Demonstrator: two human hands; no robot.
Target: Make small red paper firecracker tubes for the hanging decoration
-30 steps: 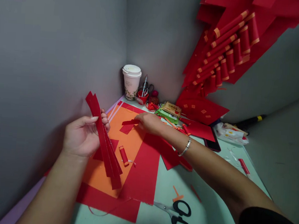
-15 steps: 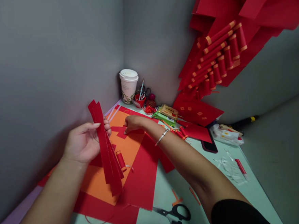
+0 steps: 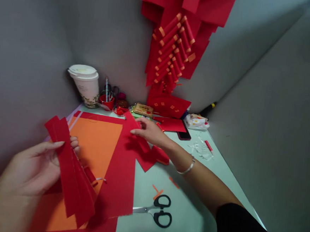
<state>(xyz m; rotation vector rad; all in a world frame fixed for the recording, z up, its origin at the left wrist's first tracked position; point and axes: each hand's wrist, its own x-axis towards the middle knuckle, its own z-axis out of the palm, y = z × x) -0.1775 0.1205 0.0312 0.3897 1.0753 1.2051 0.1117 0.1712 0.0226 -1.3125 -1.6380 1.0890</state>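
My left hand (image 3: 34, 167) is closed around several red paper strips (image 3: 72, 184), fanned out and slanting down to the right. A little red paper roll (image 3: 89, 175) with a pale ribbon shows partly behind them. My right hand (image 3: 150, 131) pinches another red paper strip (image 3: 131, 120) between thumb and fingers, over the right part of the paper pile. Under both hands lie an orange sheet (image 3: 100, 137) and a larger red sheet (image 3: 121, 184).
Black-handled scissors (image 3: 161, 210) and orange scraps (image 3: 174, 182) lie on the pale table (image 3: 185, 210). A lidded white cup (image 3: 86, 86), a red pen pot (image 3: 106, 102) and a phone (image 3: 184, 134) stand or lie farther back. A red paper firecracker decoration (image 3: 172, 50) hangs above.
My right hand has lifted a red strip off the orange sheet and carried it right. My left hand keeps its strips. The camera view has turned right.
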